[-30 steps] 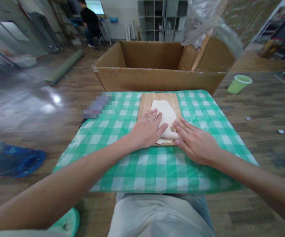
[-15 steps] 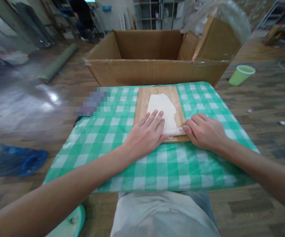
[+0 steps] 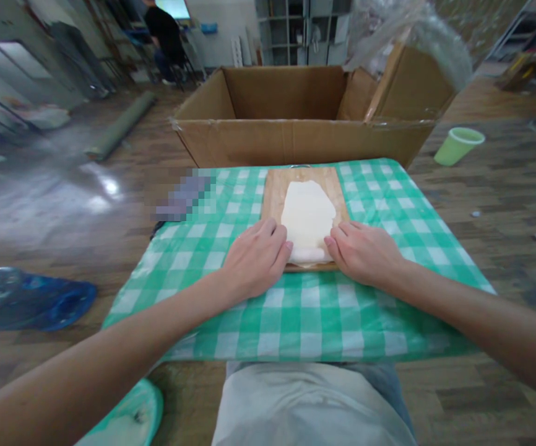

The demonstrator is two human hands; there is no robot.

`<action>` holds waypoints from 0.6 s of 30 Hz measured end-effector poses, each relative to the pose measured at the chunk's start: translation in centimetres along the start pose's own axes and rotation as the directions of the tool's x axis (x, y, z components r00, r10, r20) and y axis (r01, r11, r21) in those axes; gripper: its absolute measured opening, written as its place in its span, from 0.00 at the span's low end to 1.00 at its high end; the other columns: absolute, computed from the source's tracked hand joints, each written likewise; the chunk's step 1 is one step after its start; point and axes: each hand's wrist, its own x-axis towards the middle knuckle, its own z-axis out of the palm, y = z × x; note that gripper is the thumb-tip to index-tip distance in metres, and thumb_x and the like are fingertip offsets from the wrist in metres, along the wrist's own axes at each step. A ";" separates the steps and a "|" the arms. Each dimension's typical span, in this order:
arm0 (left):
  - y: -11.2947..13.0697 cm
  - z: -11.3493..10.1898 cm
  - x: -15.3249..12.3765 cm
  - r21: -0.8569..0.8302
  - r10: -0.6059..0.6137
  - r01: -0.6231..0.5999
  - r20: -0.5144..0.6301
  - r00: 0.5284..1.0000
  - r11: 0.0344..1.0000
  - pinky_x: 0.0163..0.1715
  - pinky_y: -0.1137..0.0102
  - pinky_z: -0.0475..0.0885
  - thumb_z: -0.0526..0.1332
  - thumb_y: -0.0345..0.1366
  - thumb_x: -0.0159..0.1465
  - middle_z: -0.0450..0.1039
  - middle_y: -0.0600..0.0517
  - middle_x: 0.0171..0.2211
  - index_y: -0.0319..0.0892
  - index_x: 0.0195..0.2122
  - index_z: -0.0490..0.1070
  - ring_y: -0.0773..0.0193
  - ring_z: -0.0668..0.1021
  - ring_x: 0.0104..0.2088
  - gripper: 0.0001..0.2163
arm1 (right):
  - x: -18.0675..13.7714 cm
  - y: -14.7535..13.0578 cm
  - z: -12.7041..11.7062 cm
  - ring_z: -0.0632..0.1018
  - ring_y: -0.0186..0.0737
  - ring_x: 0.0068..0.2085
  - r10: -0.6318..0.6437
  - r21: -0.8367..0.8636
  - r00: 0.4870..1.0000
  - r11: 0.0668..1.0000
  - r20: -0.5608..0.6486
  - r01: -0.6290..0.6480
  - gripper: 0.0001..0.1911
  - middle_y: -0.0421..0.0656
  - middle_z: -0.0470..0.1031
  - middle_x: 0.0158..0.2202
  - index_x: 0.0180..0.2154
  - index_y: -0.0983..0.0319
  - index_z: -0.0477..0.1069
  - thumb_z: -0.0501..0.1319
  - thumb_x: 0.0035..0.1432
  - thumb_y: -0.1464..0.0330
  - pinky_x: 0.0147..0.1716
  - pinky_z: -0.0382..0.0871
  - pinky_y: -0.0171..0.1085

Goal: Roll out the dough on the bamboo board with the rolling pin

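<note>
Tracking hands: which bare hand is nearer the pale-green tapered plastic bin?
The right hand, at right of the flat white sheet; the left hand, opposite, is farther.

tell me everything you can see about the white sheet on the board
The white sheet looks thin and doughlike, with an uneven edge. It lies flat on the wooden board, narrowing at the far end. A pale roll crosses its near end, perhaps its own rolled edge. The left hand and right hand sit at the roll's ends.
</note>
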 end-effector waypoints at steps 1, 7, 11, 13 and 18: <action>0.2 -0.1 -0.1 -0.014 -0.015 0.015 0.009 1.000 1.000 0.49 0.56 0.71 0.45 0.38 0.77 0.72 0.44 0.41 0.43 0.39 0.69 0.52 0.75 0.44 0.15 | -0.2 -0.1 0.0 0.76 0.48 0.38 -0.016 -0.006 1.000 1.000 0.006 0.016 0.25 0.52 0.79 0.38 0.38 0.64 0.75 0.43 0.78 0.64 0.35 0.59 0.43; 1.4 -0.3 -1.1 -0.043 -0.089 0.090 0.016 0.996 0.995 0.45 0.56 0.71 0.47 0.36 0.75 0.73 0.43 0.41 0.43 0.39 0.67 0.51 0.75 0.42 0.12 | -1.1 -0.8 0.2 0.76 0.52 0.40 -0.014 -0.005 1.000 1.000 -0.005 0.014 0.24 0.51 0.77 0.36 0.38 0.63 0.74 0.43 0.78 0.64 0.39 0.62 0.45; 1.5 0.0 -1.4 -0.008 -0.094 0.094 -0.014 0.995 0.996 0.45 0.54 0.70 0.47 0.38 0.74 0.73 0.42 0.43 0.43 0.41 0.68 0.49 0.75 0.43 0.11 | -1.5 -1.1 0.3 0.75 0.54 0.41 -0.024 -0.016 0.999 1.000 -0.038 0.024 0.24 0.52 0.76 0.36 0.38 0.63 0.74 0.43 0.77 0.64 0.42 0.63 0.47; 1.5 0.1 -1.4 -0.001 -0.087 0.087 -0.025 0.996 0.996 0.44 0.53 0.70 0.48 0.39 0.74 0.73 0.42 0.43 0.43 0.42 0.68 0.48 0.75 0.43 0.11 | -1.7 -1.2 0.3 0.74 0.54 0.41 -0.022 -0.017 0.998 1.000 -0.050 0.021 0.23 0.53 0.76 0.36 0.38 0.63 0.74 0.44 0.77 0.64 0.41 0.63 0.46; 1.5 0.3 -1.4 0.009 -0.078 0.078 -0.025 0.997 0.997 0.43 0.53 0.71 0.49 0.40 0.73 0.73 0.43 0.42 0.43 0.43 0.68 0.48 0.75 0.42 0.11 | -2.0 -1.5 0.4 0.74 0.52 0.40 0.001 0.006 0.999 1.000 -0.045 -0.001 0.23 0.52 0.76 0.36 0.37 0.61 0.73 0.44 0.77 0.62 0.37 0.62 0.45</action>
